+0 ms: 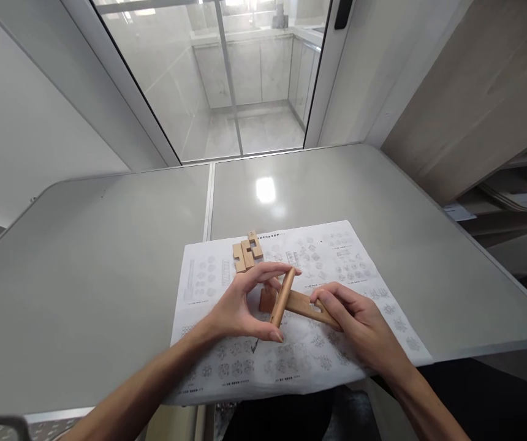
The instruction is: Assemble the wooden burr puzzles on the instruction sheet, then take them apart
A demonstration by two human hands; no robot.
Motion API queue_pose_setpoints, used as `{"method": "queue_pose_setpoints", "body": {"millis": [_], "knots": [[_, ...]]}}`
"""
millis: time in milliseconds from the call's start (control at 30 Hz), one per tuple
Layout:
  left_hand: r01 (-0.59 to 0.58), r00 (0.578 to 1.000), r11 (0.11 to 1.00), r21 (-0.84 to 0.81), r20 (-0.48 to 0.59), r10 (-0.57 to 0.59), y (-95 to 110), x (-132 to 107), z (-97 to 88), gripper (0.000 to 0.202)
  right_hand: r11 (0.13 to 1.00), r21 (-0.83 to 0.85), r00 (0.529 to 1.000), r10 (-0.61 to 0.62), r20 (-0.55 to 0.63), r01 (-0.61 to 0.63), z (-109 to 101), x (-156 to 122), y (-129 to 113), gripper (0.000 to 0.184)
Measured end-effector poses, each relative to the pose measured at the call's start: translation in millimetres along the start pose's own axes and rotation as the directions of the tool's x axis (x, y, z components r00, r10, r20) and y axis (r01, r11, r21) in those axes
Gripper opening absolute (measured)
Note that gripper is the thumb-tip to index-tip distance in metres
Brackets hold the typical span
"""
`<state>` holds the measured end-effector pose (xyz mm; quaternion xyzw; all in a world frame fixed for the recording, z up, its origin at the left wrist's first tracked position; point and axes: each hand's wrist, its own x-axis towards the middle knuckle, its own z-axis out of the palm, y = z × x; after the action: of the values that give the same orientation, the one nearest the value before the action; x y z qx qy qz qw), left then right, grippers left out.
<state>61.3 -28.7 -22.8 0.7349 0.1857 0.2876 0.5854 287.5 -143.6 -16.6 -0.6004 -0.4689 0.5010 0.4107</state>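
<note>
Left hand: the left hand (238, 309) is clamped on the upper bar (284, 296), forefinger on its far end and thumb on its near end.
Right hand: the right hand (360, 324) is closed over the right end of the lower bar (304, 304), fingers curled on top.
Bars: both are pale wood. They cross and touch between the two hands, just above the sheet.
Small block: a reddish block (268, 299) sits under the left fingers (whether they touch it, I cannot tell).
Notched pieces: a cluster of notched pieces (247, 251) lies just beyond the left fingertips.
Sheet: a printed sheet (364, 269) of small diagrams lies under both hands, its near edge hanging past the table's.
Table: the grey table (84, 263) is smooth, and a seam runs away from the hands.
Room: beyond the far edge, a glass door (208, 79) shows a tiled floor and cabinets. Right of the right hand, shelves (507, 196) hold papers.
</note>
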Motion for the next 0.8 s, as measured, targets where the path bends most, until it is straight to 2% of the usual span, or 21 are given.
{"method": "queue_pose_setpoints", "body": {"millis": [200,400,500,633,700,800], "knots": [[-0.071,0.995,0.995,0.067,-0.066,0.076,-3.5,-0.9,3.8,0.093,0.999,0.024,0.998,0.032,-0.053,-0.031,8.7,-2.5,-10.2,0.042],[-0.114,0.994,0.993,0.044,0.000,0.114,-1.6,1.9,11.5,0.099,0.996,0.085,1.000,0.020,-0.005,-0.019,21.5,0.0,-19.1,0.036],[-0.104,0.994,0.994,0.023,-0.017,0.104,1.0,2.1,11.2,0.098,0.992,0.124,0.999,0.023,-0.036,-0.018,25.6,1.8,-18.7,0.033],[-0.060,0.998,0.998,0.024,-0.011,0.060,5.7,0.8,10.0,0.099,0.998,0.062,0.998,-0.028,-0.062,0.032,25.4,2.0,-20.4,0.032],[-0.036,0.998,0.999,0.016,-0.042,0.037,7.8,0.4,11.2,0.090,0.998,0.000,0.994,-0.066,-0.085,0.066,23.5,1.1,-22.5,0.032],[0.057,0.988,0.998,-0.027,-0.141,-0.060,10.2,0.3,14.6,0.054,0.986,-0.119,0.984,-0.134,-0.119,0.120,20.9,0.0,-25.4,0.031]]}}
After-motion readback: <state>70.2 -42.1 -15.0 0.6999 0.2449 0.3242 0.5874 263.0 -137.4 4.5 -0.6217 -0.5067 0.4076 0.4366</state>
